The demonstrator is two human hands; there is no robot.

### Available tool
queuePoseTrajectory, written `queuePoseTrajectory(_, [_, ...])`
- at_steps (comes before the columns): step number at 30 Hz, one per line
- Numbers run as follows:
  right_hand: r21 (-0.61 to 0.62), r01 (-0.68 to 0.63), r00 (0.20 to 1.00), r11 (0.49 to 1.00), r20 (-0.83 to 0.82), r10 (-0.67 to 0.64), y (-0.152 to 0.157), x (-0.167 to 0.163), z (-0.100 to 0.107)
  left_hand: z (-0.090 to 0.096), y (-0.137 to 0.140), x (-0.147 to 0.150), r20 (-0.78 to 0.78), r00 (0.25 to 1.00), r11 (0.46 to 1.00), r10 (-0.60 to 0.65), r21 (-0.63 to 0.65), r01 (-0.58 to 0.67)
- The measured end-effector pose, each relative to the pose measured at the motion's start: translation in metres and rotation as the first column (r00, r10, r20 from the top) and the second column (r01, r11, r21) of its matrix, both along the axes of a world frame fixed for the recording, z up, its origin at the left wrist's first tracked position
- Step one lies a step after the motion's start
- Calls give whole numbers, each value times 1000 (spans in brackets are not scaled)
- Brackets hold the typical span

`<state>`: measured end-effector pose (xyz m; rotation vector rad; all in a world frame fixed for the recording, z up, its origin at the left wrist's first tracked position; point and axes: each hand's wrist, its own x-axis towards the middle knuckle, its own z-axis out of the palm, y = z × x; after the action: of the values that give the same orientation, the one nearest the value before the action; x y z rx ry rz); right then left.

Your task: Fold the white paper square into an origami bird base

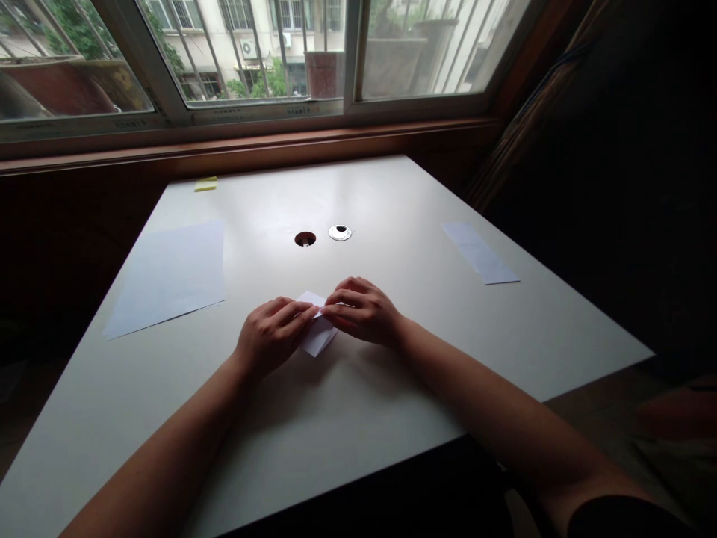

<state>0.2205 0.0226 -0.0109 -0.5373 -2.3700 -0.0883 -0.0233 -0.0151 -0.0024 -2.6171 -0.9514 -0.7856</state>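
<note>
Small white paper [317, 342] on bench [358, 418], between both hands, and it's pinched from two sides: left hand [277, 327] grip closed on it, right hand [363, 310] grip closed too, fingertips meeting near middle. Lower edge looks layered, so some folding seems done; paper not yet released, so work looks midway. Folds left? Can't tell, fingers cover too much. Over at left, large sheet [173, 273] lies flat, unfolded; at right, paper strip [480, 255] flat, well apart from hands.
</note>
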Motion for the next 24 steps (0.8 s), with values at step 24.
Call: queuePoseTrajectory(24, [46,5,999,999,37,-6,-8,-5,6,1,-3,2,50,997,996,-57,70,54])
